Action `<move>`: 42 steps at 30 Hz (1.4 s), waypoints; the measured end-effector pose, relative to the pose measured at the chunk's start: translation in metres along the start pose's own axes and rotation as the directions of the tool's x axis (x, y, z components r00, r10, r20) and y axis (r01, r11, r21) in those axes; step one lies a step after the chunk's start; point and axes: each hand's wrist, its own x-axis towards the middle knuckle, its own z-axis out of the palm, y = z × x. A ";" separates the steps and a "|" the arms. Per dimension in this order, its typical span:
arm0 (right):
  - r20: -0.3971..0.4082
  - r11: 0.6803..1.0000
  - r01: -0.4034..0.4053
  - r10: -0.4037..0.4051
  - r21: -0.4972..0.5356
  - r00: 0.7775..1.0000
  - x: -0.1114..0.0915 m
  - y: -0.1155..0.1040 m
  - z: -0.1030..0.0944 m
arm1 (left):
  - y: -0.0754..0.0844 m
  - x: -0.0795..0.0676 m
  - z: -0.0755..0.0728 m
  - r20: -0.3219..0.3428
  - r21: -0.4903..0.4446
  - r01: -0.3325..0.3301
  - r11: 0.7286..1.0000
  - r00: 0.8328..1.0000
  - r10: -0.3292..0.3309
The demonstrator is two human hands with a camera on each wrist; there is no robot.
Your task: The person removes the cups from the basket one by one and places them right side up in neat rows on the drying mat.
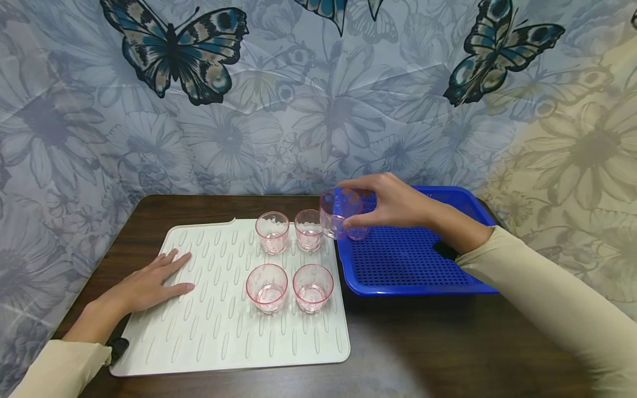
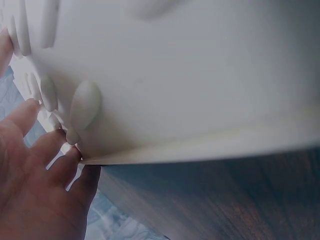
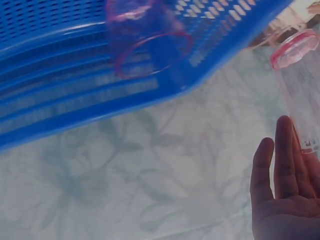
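My left hand [image 1: 149,284] rests with spread fingers on the left part of a white ribbed drying mat [image 1: 199,337]. In the left wrist view its fingers [image 2: 65,167] lie along the mat's edge. Above the basket's left rim, my right hand [image 1: 393,204] grips a clear drinking glass [image 1: 330,215] with a pink rim between thumb and fingers. In the right wrist view that glass [image 3: 300,85] is tilted against the fingers. Several matching glasses, among them a front one [image 1: 267,288] and a back one [image 1: 272,233], stand upright on the mat.
A blue plastic basket [image 1: 418,290] with a perforated bottom sits right of the mat. Another glass [image 3: 145,55] is inside its corner. Both stand on a dark wooden table [image 1: 398,342], with a butterfly-patterned cloth [image 1: 338,110] behind.
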 end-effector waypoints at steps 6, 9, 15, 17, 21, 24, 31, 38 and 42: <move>0.010 0.999 0.046 -0.046 0.009 0.999 0.022 -0.017 0.012 | -0.001 0.000 0.001 0.002 0.003 0.005 1.000 1.000 -0.005; 0.013 0.996 0.089 -0.089 0.025 0.996 0.033 -0.027 0.021 | -0.003 0.000 0.002 0.000 0.009 0.004 1.000 1.000 -0.004; 0.063 0.985 0.165 -0.168 0.054 0.984 0.054 -0.049 0.040 | -0.003 0.001 0.001 0.004 -0.003 0.006 1.000 1.000 -0.006; 0.084 0.982 0.180 -0.184 0.056 0.979 0.060 -0.056 0.047 | -0.002 0.001 0.000 0.006 -0.005 0.012 1.000 1.000 -0.012; 0.120 0.975 0.213 -0.219 0.062 0.968 0.070 -0.070 0.059 | -0.001 0.002 0.000 0.008 -0.004 0.021 1.000 1.000 -0.021; 0.139 0.973 0.218 -0.226 0.071 0.964 0.076 -0.079 0.067 | 0.000 0.002 0.000 0.009 0.000 0.024 1.000 1.000 -0.024; 0.178 0.973 0.224 -0.231 0.060 0.956 0.084 -0.092 0.084 | -0.001 0.003 0.001 0.005 0.003 0.026 1.000 1.000 -0.026; 0.244 0.968 0.251 -0.250 0.027 0.937 0.093 -0.102 0.101 | -0.001 0.003 0.001 -0.004 0.009 0.013 1.000 1.000 -0.013; 0.270 0.960 0.282 -0.271 0.001 0.924 0.097 -0.108 0.110 | -0.002 0.003 0.001 -0.004 0.013 0.013 1.000 1.000 -0.013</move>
